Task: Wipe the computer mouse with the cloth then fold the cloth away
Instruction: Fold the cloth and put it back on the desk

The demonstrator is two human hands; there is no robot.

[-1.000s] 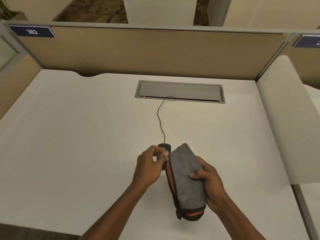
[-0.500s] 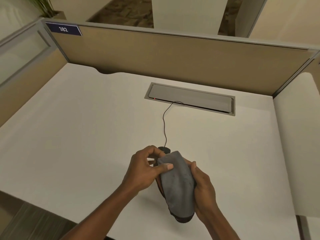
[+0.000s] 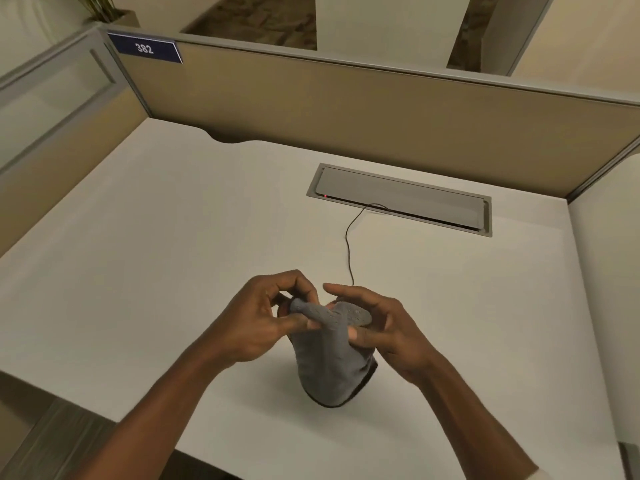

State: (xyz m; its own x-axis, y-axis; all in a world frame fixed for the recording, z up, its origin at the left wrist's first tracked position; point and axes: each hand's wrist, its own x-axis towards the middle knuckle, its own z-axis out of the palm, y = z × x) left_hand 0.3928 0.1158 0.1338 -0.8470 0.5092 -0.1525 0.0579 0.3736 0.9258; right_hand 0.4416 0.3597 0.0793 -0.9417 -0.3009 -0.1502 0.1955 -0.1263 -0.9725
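Note:
A grey cloth (image 3: pixel 330 362) with a dark edge hangs between my two hands above the white desk (image 3: pixel 138 271). My left hand (image 3: pixel 266 318) pinches its upper left corner between thumb and fingers. My right hand (image 3: pixel 384 327) grips the upper right part with thumb and fingers. The black mouse is hidden behind my hands and the cloth. Only its thin black cable (image 3: pixel 349 244) shows, running from behind my hands back to the desk's cable slot.
A grey cable tray lid (image 3: pixel 401 195) is set into the desk at the back. Tan cubicle partitions (image 3: pixel 346 109) close off the back and both sides; one bears a blue "382" sign (image 3: pixel 144 47). The desk's front edge lies just below my forearms.
The cloth was rolled up in my right hand; both hands now hold its top corners and it hangs down unrolled. The mouse tip is no longer visible. My view shifted left.

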